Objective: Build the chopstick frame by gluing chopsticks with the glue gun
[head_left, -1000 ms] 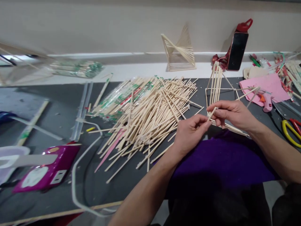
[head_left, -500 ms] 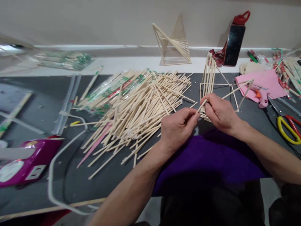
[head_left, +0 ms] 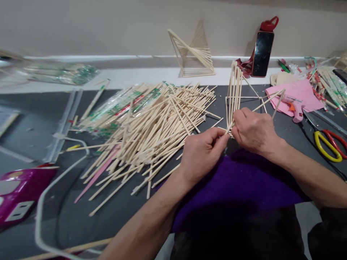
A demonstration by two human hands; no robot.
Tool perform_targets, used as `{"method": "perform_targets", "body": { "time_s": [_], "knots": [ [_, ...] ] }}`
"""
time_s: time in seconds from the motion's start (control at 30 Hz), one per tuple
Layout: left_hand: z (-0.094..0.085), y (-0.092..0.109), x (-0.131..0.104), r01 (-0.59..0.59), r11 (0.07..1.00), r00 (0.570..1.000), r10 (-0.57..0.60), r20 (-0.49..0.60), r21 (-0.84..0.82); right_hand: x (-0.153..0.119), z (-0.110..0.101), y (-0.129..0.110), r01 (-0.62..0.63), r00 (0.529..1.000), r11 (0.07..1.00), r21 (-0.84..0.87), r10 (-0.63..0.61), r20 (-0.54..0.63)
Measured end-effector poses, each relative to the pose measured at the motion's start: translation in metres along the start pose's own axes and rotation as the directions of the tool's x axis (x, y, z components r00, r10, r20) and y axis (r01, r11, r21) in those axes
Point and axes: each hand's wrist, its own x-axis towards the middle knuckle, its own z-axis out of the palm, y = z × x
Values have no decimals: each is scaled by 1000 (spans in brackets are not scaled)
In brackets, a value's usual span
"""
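Both hands, left hand [head_left: 202,151] and right hand [head_left: 253,131], pinched one stick [head_left: 230,128] between their fingertips, beside the frame [head_left: 235,90]

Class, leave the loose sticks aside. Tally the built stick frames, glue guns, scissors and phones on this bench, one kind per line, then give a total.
Stick frames: 2, the finished one by the wall and the one being built
Glue guns: 1
Scissors: 1
Phones: 1
Total: 5
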Motion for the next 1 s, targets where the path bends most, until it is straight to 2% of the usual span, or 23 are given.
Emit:
{"method": "perform_targets", "body": {
  "time_s": [0.1, 0.17, 0.2, 0.27, 0.33, 0.4, 0.47, 0.57, 0.67, 0.77, 0.87, 1.0],
  "knots": [
    [-3, 3, 2, 166, 949, 985, -145, 98, -266, 2, -4, 5, -11, 1000, 989, 145, 11, 0],
    [-5, 3, 4, 318, 823, 944, -229, 237, -471, 4, -7, 10, -18, 999, 917, 399, 5, 35],
    [-6, 2, 5, 386, 739, 918, -247, 311, -552, 6, -9, 13, -41, 997, 832, 553, 1, 72],
    [-8, 0, 7, 481, 582, 873, -242, 424, -656, 7, -9, 17, -150, 984, 567, 810, 4, 179],
    [-8, -2, 7, 531, 468, 845, -229, 483, -707, 8, -7, 18, -280, 956, 266, 922, -5, 292],
    [-7, -3, 7, 555, 391, 831, -218, 512, -734, 7, -2, 17, -366, 930, 30, 930, -33, 367],
    [-6, -3, 7, 559, 339, 829, -211, 518, -757, 6, 3, 14, -398, 918, -128, 909, -64, 393],
    [-3, -2, 8, 551, 283, 834, -197, 515, -785, 6, 11, 11, -391, 920, -272, 880, -81, 384],
    [-1, -3, 9, 549, 247, 835, -206, 511, -798, 7, 14, 10, -381, 923, -305, 873, -77, 377],
    [1, -3, 9, 534, 246, 841, -245, 482, -809, 8, 13, 11, -388, 919, -215, 896, -25, 393],
    [5, -4, 8, 514, 288, 853, -273, 445, -808, 9, 11, 13, -391, 917, -116, 913, 38, 398],
    [8, -4, 5, 495, 355, 866, -273, 418, -793, 9, 9, 12, -417, 901, -56, 907, 101, 421]
  ]
}}
